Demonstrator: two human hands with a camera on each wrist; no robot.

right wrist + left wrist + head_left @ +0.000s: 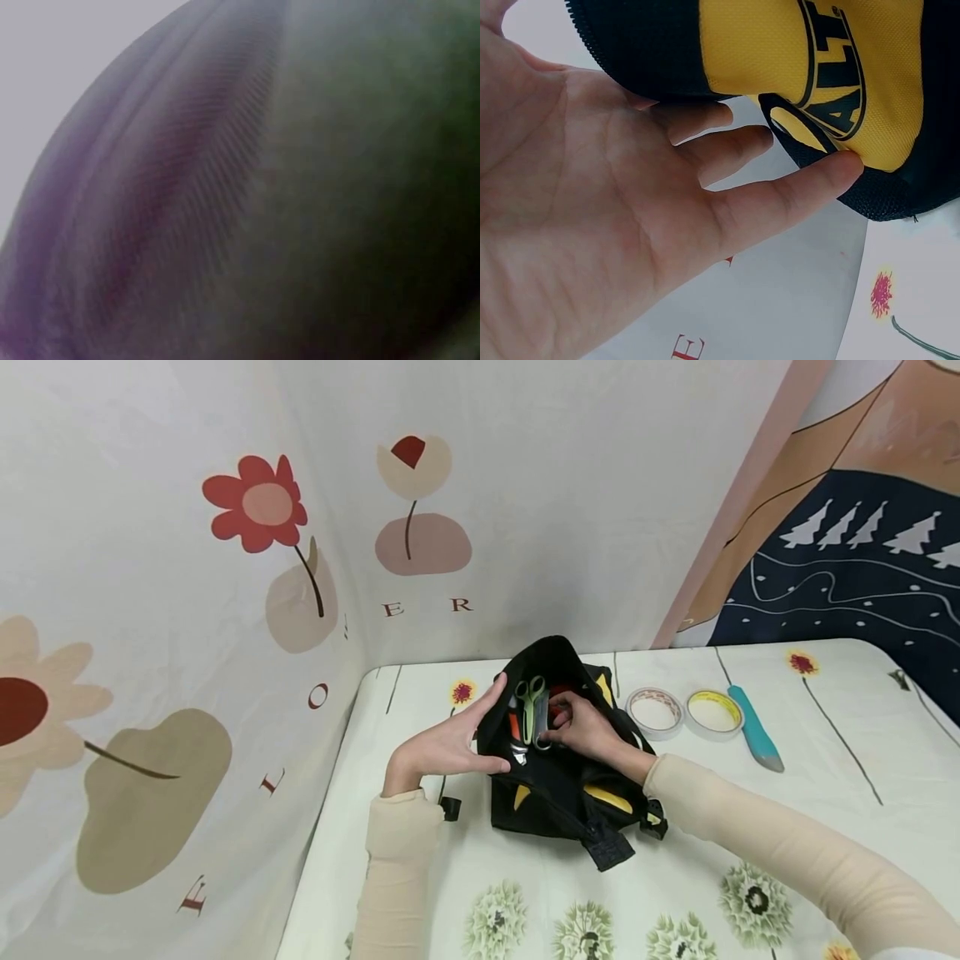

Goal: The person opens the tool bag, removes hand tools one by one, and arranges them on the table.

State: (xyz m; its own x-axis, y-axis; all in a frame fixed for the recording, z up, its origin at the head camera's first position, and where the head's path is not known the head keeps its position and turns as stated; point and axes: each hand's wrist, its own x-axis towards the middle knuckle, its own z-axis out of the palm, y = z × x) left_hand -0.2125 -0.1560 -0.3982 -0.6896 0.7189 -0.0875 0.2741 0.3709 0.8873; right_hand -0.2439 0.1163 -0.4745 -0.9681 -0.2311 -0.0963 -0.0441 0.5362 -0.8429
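Observation:
A black and yellow tool bag [558, 806] sits on the table with its mouth open. My left hand [450, 735] is spread along its left side, thumb at the rim; in the left wrist view, straight fingers [780, 202] press the yellow outer panel. Inside the bag stand green-handled scissors [528, 710], an orange-and-black tool [514, 724] and a slim grey tool [542, 714] with a loop at its lower end. My right hand [585, 727] reaches in from the right, curled fingertips pinching the grey tool near that loop. Something red shows behind these fingers. The right wrist view is dark and blurred.
Right of the bag lie two tape rolls, one white [654, 737] and one with a yellow core [692, 727]. Beside them is a teal, grey-ended tool [757, 731]. A flower-printed cloth [420, 893] covers the table; printed curtains [555, 527] hang behind and at left.

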